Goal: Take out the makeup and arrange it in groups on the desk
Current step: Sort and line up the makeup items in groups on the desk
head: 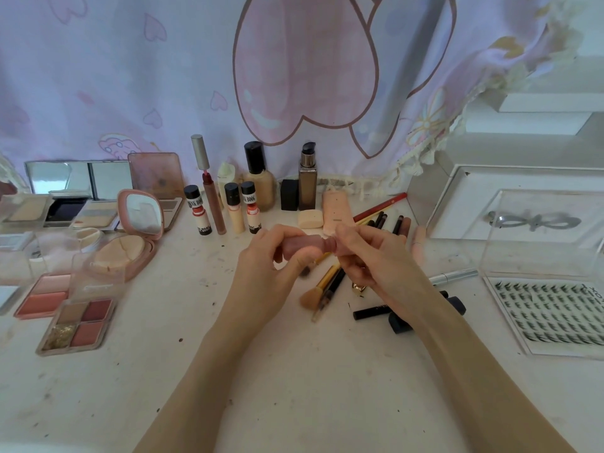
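From my remote seat I start at the desk's (294, 371) left edge: open palettes (76, 325) lie flat, a four-pan one nearest me, a blush pair just behind it, and an open pink cushion compact (130, 237) stands with its mirror tilted up. Farther back a row of small bottles (233, 207) and taller foundation bottles (260, 176) stands upright near the curtain. At centre, my left hand (264, 269) grips one end of a dusty-pink tube (307, 245), thumb and curled fingers wrapped around its body, holding it above the desk. The tube lies roughly level between both hands, matte rose, with a narrower ribbed neck toward its right end. My right hand (369, 256) pinches that neck end with fingertips. Below the hands, a gold-handled brush (318, 286) and dark pencils lie scattered on the surface. On the far right sits a clear box (539, 233), with a lash tray (552, 313) just in front.
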`<control>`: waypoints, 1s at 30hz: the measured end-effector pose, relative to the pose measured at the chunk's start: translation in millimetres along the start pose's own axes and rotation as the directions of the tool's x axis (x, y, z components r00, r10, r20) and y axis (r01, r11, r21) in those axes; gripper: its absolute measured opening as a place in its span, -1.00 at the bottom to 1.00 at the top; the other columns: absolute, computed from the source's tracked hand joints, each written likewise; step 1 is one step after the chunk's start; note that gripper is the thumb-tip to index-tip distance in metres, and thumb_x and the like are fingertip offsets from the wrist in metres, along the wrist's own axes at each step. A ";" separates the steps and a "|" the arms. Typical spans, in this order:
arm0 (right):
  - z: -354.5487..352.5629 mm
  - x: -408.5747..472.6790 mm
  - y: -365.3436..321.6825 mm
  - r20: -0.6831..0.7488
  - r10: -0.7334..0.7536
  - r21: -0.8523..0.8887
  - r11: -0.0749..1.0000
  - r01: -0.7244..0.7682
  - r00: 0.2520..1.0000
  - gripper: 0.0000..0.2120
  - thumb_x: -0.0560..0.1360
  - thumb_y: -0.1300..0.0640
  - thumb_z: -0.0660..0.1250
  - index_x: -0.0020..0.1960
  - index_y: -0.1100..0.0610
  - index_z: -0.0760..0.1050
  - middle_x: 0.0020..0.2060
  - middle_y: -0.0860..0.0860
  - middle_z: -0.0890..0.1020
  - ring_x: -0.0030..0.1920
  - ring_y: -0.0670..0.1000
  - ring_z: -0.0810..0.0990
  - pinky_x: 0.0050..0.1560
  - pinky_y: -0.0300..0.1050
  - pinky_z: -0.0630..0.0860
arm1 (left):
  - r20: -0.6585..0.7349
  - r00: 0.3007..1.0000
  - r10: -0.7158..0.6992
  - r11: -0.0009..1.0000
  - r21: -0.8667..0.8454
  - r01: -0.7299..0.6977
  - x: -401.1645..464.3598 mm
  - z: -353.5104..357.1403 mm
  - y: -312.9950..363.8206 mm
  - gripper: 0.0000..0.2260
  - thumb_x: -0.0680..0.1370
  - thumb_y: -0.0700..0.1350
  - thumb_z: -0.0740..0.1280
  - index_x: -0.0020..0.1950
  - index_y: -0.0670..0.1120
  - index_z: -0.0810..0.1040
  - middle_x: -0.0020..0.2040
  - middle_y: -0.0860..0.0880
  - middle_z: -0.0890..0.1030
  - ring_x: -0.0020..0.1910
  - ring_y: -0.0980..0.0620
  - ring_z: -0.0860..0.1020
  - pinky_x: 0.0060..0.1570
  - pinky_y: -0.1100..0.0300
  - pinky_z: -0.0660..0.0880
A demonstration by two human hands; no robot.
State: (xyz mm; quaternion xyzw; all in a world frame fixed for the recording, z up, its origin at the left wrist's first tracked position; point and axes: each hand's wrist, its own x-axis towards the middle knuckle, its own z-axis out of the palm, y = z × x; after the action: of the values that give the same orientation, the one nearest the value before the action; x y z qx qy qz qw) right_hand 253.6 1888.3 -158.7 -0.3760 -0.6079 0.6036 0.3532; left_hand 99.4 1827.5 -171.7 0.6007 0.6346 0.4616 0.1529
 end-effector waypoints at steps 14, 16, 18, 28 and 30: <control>-3.3 -2.1 -4.8 -0.003 -0.144 -0.071 0.987 0.143 0.990 -0.76 0.43 0.08 0.36 0.05 0.16 0.55 -0.37 -0.11 0.57 -0.40 -0.14 0.44 -0.34 -0.29 0.42 | 0.019 0.997 -0.068 0.984 -0.163 0.070 1.5 -1.9 1.9 -0.72 0.46 0.12 0.18 0.02 -0.02 0.50 -0.29 0.13 0.55 -0.30 0.30 0.51 -0.28 0.47 0.40; -3.0 -0.5 -3.7 -0.053 -0.130 -0.012 0.991 0.130 0.990 -0.64 0.35 -0.02 0.36 0.02 0.20 0.57 -0.40 -0.09 0.57 -0.42 -0.12 0.40 -0.39 -0.29 0.36 | 0.097 0.993 -0.063 0.983 -0.164 0.078 1.4 -2.4 -1.0 -0.82 0.52 0.00 0.23 0.07 -0.01 0.49 -0.19 0.12 0.60 -0.19 0.28 0.55 -0.18 0.45 0.43; -3.5 0.3 -3.5 -0.104 -0.142 -0.002 0.990 0.142 0.984 -0.64 0.38 -0.02 0.35 0.03 0.23 0.58 -0.40 -0.10 0.57 -0.43 -0.16 0.40 -0.41 -0.32 0.34 | 0.184 0.982 -0.053 0.992 -0.107 0.074 0.7 -0.8 -5.0 -0.81 0.54 -0.02 0.24 0.14 0.01 0.46 -0.08 0.06 0.61 -0.09 0.19 0.55 -0.15 0.38 0.42; 0.1 -0.5 1.2 -0.128 -0.201 -0.104 0.977 0.189 0.971 -0.85 0.51 0.20 0.30 0.03 0.03 0.58 -0.30 -0.13 0.62 -0.34 -0.14 0.50 -0.25 -0.32 0.46 | 0.069 0.961 -0.267 0.842 -0.469 0.268 2.1 -7.4 -1.3 -0.88 0.49 -0.06 0.31 0.00 0.09 0.57 -0.25 0.17 0.62 -0.30 0.30 0.53 -0.24 0.45 0.47; 6.5 -1.6 3.1 -0.119 -0.276 -0.305 0.924 0.229 0.954 -0.84 0.50 0.16 0.33 0.05 0.00 0.57 -0.19 -0.21 0.61 -0.19 -0.22 0.57 -0.11 -0.35 0.49 | 0.076 0.950 -0.304 0.802 -0.518 0.298 2.2 -6.8 -3.4 -0.84 0.51 -0.16 0.31 0.00 0.09 0.56 -0.16 0.12 0.65 -0.23 0.24 0.60 -0.16 0.39 0.53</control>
State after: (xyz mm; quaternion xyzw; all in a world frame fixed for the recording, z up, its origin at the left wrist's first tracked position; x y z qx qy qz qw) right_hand 248.7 1883.8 -161.8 -0.3886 -0.7025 0.4260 0.4172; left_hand 91.7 1827.2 -169.9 0.4253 0.5729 0.5898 0.3782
